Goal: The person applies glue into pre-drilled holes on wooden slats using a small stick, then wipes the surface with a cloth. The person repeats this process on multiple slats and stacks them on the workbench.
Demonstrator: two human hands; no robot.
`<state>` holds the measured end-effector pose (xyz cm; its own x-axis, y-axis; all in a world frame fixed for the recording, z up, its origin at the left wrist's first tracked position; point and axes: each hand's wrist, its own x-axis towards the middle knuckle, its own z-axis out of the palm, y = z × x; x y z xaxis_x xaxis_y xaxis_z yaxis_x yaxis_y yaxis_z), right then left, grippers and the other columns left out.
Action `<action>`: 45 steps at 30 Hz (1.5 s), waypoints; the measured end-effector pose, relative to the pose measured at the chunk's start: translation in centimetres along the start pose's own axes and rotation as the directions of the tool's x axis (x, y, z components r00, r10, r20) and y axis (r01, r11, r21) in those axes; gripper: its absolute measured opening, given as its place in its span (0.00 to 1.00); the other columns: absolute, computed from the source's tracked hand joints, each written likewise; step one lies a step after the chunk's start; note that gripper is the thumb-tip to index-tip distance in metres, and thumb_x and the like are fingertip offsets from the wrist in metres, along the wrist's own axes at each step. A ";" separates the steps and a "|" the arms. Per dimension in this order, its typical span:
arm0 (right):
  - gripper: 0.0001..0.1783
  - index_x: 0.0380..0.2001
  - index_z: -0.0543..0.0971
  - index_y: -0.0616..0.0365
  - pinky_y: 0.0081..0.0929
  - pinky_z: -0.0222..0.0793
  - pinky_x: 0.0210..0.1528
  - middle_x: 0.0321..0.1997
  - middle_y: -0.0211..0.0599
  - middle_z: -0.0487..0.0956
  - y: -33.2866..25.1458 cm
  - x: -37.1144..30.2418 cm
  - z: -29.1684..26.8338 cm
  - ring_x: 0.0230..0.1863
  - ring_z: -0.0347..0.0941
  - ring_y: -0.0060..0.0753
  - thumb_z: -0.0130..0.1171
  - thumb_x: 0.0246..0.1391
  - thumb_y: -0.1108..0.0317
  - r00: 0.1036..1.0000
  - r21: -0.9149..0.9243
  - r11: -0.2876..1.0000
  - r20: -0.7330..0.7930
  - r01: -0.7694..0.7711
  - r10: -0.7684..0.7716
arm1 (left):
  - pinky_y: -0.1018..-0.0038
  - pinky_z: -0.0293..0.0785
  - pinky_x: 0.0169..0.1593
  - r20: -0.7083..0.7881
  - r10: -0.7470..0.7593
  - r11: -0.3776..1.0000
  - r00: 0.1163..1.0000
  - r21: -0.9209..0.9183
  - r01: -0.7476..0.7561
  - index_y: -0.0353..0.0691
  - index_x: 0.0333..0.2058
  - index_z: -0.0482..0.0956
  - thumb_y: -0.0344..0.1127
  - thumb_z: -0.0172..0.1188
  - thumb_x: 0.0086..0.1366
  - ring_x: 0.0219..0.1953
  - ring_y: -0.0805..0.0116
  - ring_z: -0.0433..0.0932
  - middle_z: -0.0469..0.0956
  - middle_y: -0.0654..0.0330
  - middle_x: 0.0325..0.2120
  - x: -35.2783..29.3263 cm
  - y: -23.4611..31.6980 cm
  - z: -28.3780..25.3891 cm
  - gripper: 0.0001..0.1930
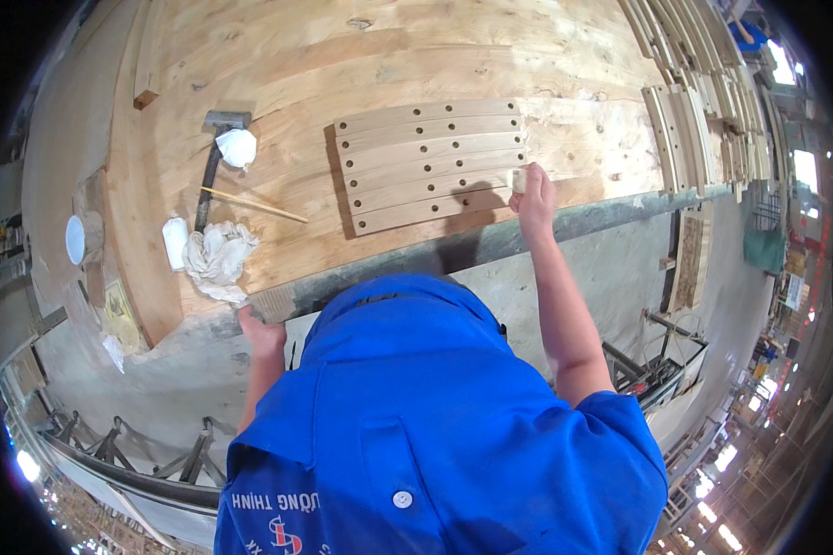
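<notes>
Pinching block (518, 181) with nearer right hand (536, 200), at right end of slats (393, 172) lying crosswise mid-frame; for left hand (266, 335), cannot tell.

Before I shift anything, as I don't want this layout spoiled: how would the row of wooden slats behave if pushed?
The wooden slats would probably slip out of line, since the seams between them suggest separate pieces. Each is likely stiff, as it looks like solid wood. Rolling seems unlikely, because they lie flat, side by side, on the bench.
</notes>
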<state>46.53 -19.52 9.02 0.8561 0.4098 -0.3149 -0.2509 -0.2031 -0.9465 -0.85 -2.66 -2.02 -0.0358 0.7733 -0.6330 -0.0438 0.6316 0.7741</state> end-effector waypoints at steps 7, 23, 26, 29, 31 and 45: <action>0.14 0.39 0.74 0.62 0.19 0.58 0.22 0.25 0.25 0.65 -1.1 2.5 -0.4 0.19 0.57 0.16 0.47 0.68 0.61 0.968 -0.054 0.991 0.228 0.120 -0.104 | 0.62 0.75 0.51 -0.141 -0.278 0.872 0.950 -0.452 0.188 0.44 0.52 0.72 0.43 0.47 0.62 0.50 0.58 0.77 0.76 0.61 0.49 0.2 0.4 0.5 0.21; 0.17 0.49 0.76 0.63 0.21 0.66 0.25 0.26 0.31 0.75 -4.0 13.9 -3.1 0.20 0.67 0.18 0.52 0.64 0.62 0.940 -0.377 0.890 0.313 0.257 -0.139 | 0.58 0.75 0.49 -0.508 -0.146 0.930 0.849 -0.364 -0.058 0.36 0.52 0.74 0.46 0.49 0.61 0.47 0.56 0.78 0.76 0.58 0.47 -1.6 1.7 5.3 0.24; 0.17 0.49 0.77 0.62 0.23 0.68 0.26 0.27 0.33 0.77 -4.0 14.9 -3.0 0.21 0.69 0.21 0.54 0.63 0.62 0.914 -0.419 0.851 0.377 0.316 -0.154 | 0.57 0.75 0.48 -0.554 -0.094 0.959 0.827 -0.272 -0.073 0.34 0.52 0.74 0.48 0.52 0.60 0.45 0.55 0.79 0.76 0.56 0.47 -2.2 1.8 5.7 0.27; 0.18 0.49 0.77 0.61 0.24 0.68 0.27 0.26 0.34 0.77 -4.0 15.4 -2.6 0.22 0.71 0.22 0.57 0.61 0.61 0.852 -0.531 0.679 0.424 0.508 -0.306 | 0.56 0.75 0.47 -0.597 -0.099 0.969 0.796 -0.241 -0.060 0.27 0.51 0.72 0.50 0.54 0.58 0.45 0.53 0.78 0.76 0.50 0.47 -2.4 1.9 6.1 0.31; 0.19 0.48 0.77 0.62 0.24 0.69 0.27 0.25 0.35 0.77 -4.1 15.7 -2.6 0.22 0.72 0.23 0.58 0.59 0.60 0.856 -0.481 0.736 0.444 0.477 -0.264 | 0.56 0.74 0.47 -0.673 0.003 0.999 0.739 -0.037 -0.037 0.22 0.51 0.70 0.52 0.53 0.58 0.45 0.49 0.78 0.75 0.44 0.47 -2.5 1.6 6.4 0.34; 0.16 0.45 0.77 0.63 0.22 0.68 0.23 0.21 0.31 0.75 -4.0 16.7 -2.0 0.18 0.70 0.20 0.54 0.62 0.62 0.870 -0.448 0.829 0.485 0.335 -0.090 | 0.51 0.68 0.52 -0.831 0.230 0.920 0.507 0.356 0.166 0.15 0.49 0.65 0.60 0.47 0.61 0.48 0.35 0.74 0.72 0.28 0.45 -3.0 0.4 8.0 0.41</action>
<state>62.73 -13.66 7.68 0.5485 0.8058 -0.2233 0.2810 -0.4292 -0.8584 7.19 -4.28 0.22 -0.8578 0.4910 -0.1522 0.3090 0.7291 0.6107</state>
